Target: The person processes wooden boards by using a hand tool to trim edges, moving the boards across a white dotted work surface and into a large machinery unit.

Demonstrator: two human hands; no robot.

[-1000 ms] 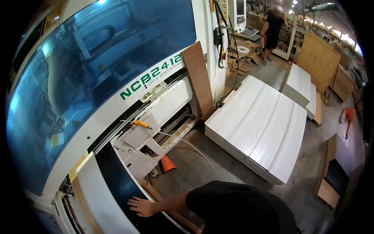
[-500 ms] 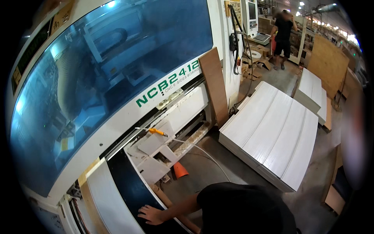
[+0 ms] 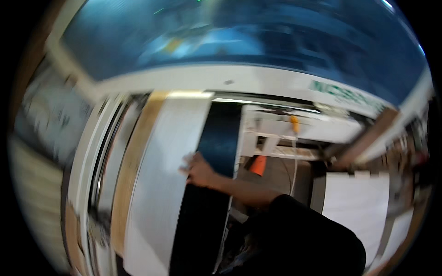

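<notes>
My right hand [image 3: 199, 170] reaches in from the right in a black sleeve [image 3: 308, 234]. It is at the right edge of a long white panel [image 3: 161, 179], where the panel meets a black strip [image 3: 200, 221] of the machine bed. Motion smears the fingers, but they look apart and point left over the panel's edge. No grip on the panel can be seen, and contact is hard to judge. My left hand is out of view.
A large machine with a blue window [image 3: 258, 41] spans the far side. A wood-coloured strip [image 3: 133, 179] and metal rails [image 3: 99, 179] run left of the panel. To the right are a yellow air gun [image 3: 294, 123], an orange cone [image 3: 258, 165] and stacked white panels [image 3: 357, 207].
My view has swung left and down toward the machine bed. The right hand has moved from the black strip to the white panel's edge. The person in the background has left view.
</notes>
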